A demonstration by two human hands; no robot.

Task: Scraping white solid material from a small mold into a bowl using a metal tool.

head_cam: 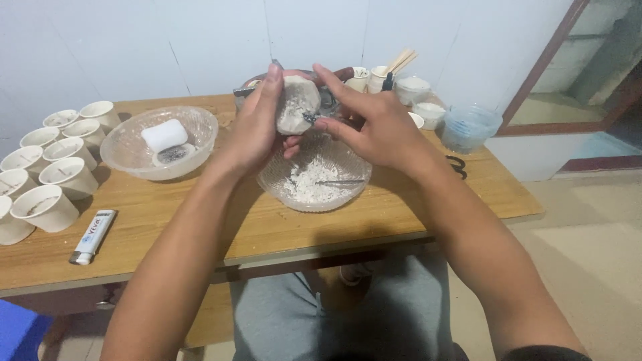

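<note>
Wooden table (pixel 167 220) against a white wall: left hand (pixel 251 130) grips a white lump (pixel 297 103) above a glass bowl (pixel 314 177) of white shavings, right hand (pixel 378 127) pinching a small tool (pixel 311 117) against it.

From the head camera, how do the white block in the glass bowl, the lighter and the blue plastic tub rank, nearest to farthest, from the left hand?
Measured from the left hand:
1. White block, in the glass bowl just to that hand's left.
2. Lighter, lower left near the table's front edge.
3. Blue plastic tub, far right, past the right hand.
</note>
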